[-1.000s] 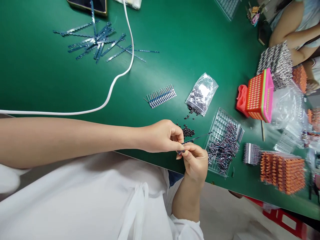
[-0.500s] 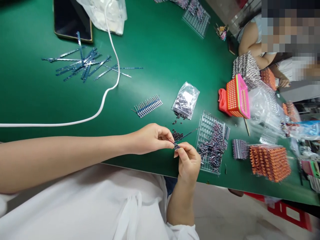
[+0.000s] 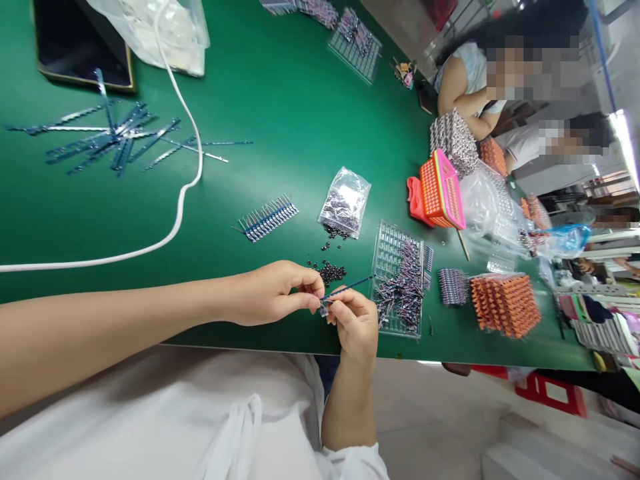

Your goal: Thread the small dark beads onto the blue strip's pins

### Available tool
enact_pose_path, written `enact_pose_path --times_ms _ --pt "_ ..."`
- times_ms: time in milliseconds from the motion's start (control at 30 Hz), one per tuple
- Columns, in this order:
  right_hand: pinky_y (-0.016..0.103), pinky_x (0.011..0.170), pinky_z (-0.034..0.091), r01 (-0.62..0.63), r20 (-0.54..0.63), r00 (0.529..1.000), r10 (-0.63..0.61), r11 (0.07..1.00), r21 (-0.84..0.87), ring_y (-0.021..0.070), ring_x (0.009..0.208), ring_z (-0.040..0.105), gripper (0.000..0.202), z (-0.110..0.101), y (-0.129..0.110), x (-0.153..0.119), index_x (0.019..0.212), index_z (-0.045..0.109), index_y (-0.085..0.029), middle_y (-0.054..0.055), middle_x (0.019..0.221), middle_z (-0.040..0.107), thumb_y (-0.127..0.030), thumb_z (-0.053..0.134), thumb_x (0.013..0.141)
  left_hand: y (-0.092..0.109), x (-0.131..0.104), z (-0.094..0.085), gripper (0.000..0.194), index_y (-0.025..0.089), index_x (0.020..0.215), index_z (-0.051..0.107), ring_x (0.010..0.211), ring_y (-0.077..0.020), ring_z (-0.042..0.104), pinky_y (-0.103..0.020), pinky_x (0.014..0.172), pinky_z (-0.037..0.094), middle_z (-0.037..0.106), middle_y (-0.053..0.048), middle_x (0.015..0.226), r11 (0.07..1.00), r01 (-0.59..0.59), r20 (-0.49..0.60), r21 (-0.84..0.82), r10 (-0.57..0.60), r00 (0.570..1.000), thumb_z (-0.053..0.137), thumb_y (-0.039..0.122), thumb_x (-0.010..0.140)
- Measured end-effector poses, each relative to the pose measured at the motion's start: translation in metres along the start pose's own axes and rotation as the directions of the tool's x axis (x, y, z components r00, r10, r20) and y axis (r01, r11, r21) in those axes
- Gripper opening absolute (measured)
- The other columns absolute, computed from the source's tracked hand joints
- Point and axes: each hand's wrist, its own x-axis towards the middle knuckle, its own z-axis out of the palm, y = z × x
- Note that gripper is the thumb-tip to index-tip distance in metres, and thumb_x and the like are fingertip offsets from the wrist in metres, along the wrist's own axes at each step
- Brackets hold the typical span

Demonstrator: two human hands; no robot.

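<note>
Head view: my left hand [image 3: 285, 294] and right hand [image 3: 357, 325] pinch a thin dark-blue strip [image 3: 354, 285], unfinished imo; round black beads [image 3: 332, 273] left loose.

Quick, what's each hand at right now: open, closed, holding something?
Left hand: fingers curled at the strip; whether they grip it can't be told.
Right hand: closed, pinching the strip.

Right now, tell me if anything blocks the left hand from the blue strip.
Nothing visible does: the left hand has its fingertips right at the end of the blue strip, beside the right hand. The loose beads lie beyond, not between.
</note>
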Motion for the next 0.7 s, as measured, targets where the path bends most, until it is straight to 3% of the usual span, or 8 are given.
enact_pose_path --times_ms 100,200,267,333,400,567,700 --pt "0.023 0.052 0.042 0.027 -0.028 0.999 -0.029 0.996 -0.087 0.0090 0.057 0.054 0.019 0.000 -0.004 -0.007 0.083 0.073 -0.019 0.000 0.073 0.063 -0.039 0.072 0.081 0.001 0.000 -0.001 0.019 0.019 0.088 0.065 0.076 -0.0145 0.061 -0.022 0.070 0.043 0.073 -0.001 0.085 1.000 0.004 0.007 0.000 -0.004 1.000 0.053 0.033 0.091" --pt "0.025 0.058 0.045 0.144 -0.115 0.976 -0.188 0.939 -0.312 0.0117 0.065 0.057 0.013 -0.009 -0.015 -0.016 0.087 0.073 -0.021 0.001 0.078 0.063 -0.032 0.067 0.086 0.000 0.002 -0.002 0.022 0.018 0.087 0.065 0.078 -0.0153 0.063 -0.023 0.071 0.043 0.074 -0.001 0.086 0.999 0.041 -0.068 -0.026 -0.042 0.997 0.055 0.038 0.091" --pt "0.028 0.066 0.046 0.197 -0.198 0.919 -0.342 0.831 -0.520 0.0141 0.074 0.060 0.011 -0.024 -0.025 -0.019 0.091 0.073 -0.023 0.002 0.086 0.065 -0.029 0.066 0.087 0.000 0.002 -0.002 0.024 0.018 0.087 0.065 0.080 -0.0158 0.064 -0.024 0.072 0.044 0.075 -0.002 0.087 0.996 0.068 -0.124 -0.060 -0.075 0.990 0.056 0.041 0.090" --pt "0.030 0.074 0.047 0.171 -0.260 0.834 -0.487 0.676 -0.717 0.0163 0.083 0.061 0.012 -0.044 -0.034 -0.018 0.095 0.073 -0.024 0.004 0.093 0.067 -0.029 0.065 0.088 0.000 0.003 -0.003 0.025 0.018 0.087 0.064 0.080 -0.0161 0.064 -0.024 0.072 0.044 0.075 -0.002 0.088 0.992 0.097 -0.159 -0.083 -0.110 0.981 0.057 0.042 0.090" --pt "0.032 0.080 0.047 0.139 -0.221 0.793 -0.567 0.522 -0.842 0.0183 0.090 0.062 0.014 -0.066 -0.039 -0.012 0.098 0.073 -0.023 0.005 0.096 0.068 -0.029 0.064 0.089 0.001 0.002 -0.003 0.025 0.018 0.088 0.064 0.081 -0.0167 0.065 -0.025 0.072 0.044 0.076 -0.003 0.090 0.988 0.121 -0.163 -0.094 -0.135 0.977 0.058 0.043 0.090" --pt "0.037 0.086 0.047 0.022 -0.151 0.806 -0.573 0.284 -0.958 0.0217 0.094 0.061 0.022 -0.102 -0.032 0.006 0.098 0.076 -0.019 0.009 0.096 0.066 -0.034 0.061 0.091 -0.001 0.003 -0.002 0.025 0.018 0.090 0.065 0.085 -0.0187 0.066 -0.027 0.074 0.045 0.077 -0.004 0.093 0.985 0.137 -0.156 -0.108 -0.153 0.976 0.058 0.041 0.089" --pt "0.037 0.087 0.049 0.009 -0.122 0.762 -0.636 0.200 -0.980 0.0223 0.095 0.062 0.025 -0.098 -0.022 0.002 0.105 0.075 -0.019 0.010 0.096 0.067 -0.034 0.060 0.092 -0.004 0.005 -0.003 0.023 0.017 0.090 0.066 0.083 -0.0177 0.066 -0.026 0.072 0.045 0.076 -0.003 0.091 0.979 0.144 -0.189 -0.142 -0.170 0.967 0.060 0.040 0.087"
